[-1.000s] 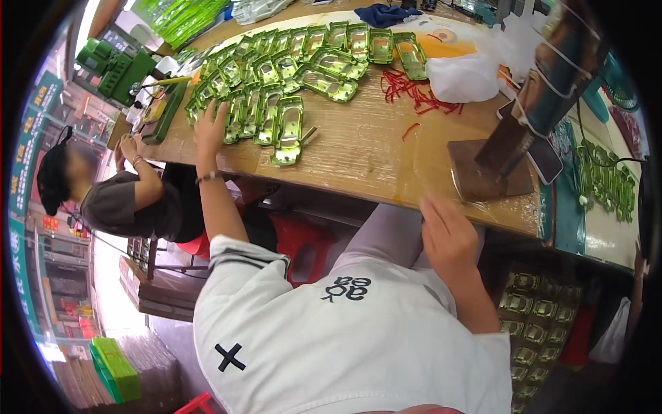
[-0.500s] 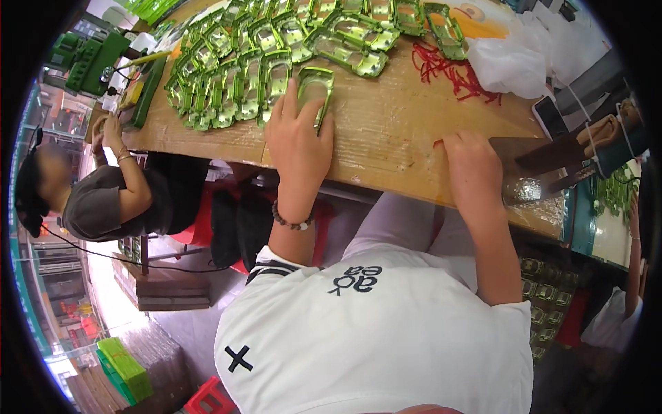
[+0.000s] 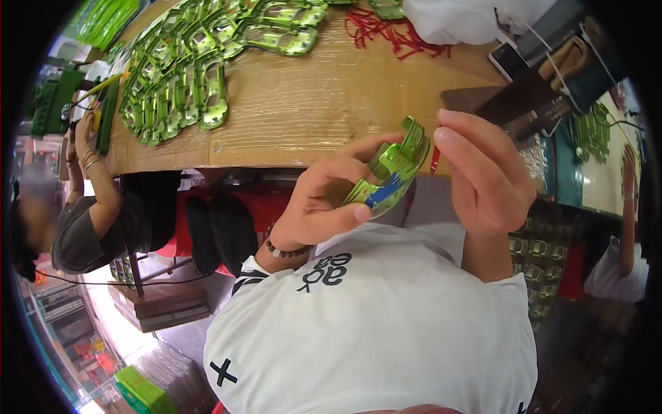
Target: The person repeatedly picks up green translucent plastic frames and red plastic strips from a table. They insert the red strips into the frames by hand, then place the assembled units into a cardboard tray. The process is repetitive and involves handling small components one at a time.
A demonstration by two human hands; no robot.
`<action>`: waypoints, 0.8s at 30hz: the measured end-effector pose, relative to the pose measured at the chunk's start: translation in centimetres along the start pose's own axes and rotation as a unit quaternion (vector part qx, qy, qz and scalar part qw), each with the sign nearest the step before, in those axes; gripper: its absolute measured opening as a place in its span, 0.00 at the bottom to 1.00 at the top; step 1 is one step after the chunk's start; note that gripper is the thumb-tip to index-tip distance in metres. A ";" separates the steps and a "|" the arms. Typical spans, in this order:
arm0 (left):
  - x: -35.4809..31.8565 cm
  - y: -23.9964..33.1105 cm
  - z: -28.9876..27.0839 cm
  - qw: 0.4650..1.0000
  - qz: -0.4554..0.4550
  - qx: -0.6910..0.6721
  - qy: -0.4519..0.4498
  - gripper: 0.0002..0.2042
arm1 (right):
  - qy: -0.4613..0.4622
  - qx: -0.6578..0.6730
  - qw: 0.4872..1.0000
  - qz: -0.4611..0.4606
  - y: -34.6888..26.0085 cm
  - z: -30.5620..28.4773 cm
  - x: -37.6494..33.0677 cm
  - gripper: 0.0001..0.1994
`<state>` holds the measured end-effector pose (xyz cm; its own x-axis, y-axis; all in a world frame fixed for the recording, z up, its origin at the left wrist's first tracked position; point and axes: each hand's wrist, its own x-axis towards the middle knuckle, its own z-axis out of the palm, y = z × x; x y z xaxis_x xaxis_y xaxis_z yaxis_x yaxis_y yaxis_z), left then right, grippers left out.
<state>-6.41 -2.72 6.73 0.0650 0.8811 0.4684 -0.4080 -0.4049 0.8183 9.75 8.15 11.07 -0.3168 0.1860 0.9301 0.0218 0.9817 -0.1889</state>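
Note:
My left hand [image 3: 324, 200] is closed on a shiny green toy car shell [image 3: 393, 169], lifted off the table and tilted on its side in front of my shirt. A blue patch shows on the shell's inner face. Beside it, my right hand [image 3: 488, 169] pinches a thin red strip [image 3: 435, 157] between thumb and fingertips, close to the shell's edge. Many similar green shells [image 3: 214, 90] lie in packed rows at the table's far left. Loose red strips [image 3: 393, 31] are heaped at the far middle.
The brown table [image 3: 289, 103] has a shiny film over it. At its right are a white plastic bag [image 3: 448, 19], a phone [image 3: 509, 62] and a dark metal fixture [image 3: 531, 96]. A co-worker [image 3: 103, 214] handles things at left beside a green machine [image 3: 55, 103]; another person sits far right.
My left hand has picked a green shell off the table and brought it toward my body. My right hand has risen from the table with the red strip, and the view has shifted.

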 end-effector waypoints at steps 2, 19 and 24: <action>0.2 -0.3 0.6 0.999 -0.012 -0.041 -0.013 0.13 | -0.012 -0.009 1.000 -0.003 0.0 -0.7 -0.4 0.15; 1.4 -1.7 2.0 0.994 0.004 0.107 -0.032 0.13 | 0.008 0.094 0.973 0.211 -2.0 -2.6 -2.2 0.12; 0.6 -1.7 1.7 0.990 -0.074 -0.120 -0.022 0.14 | 0.043 0.254 0.940 0.222 -1.6 -3.8 -3.0 0.16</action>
<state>-4.11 -1.91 6.15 0.1787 0.9127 0.3676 -0.5944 -0.1976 0.7796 14.24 6.21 9.80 -0.3041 0.5974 0.7420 -0.3284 0.6654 -0.6703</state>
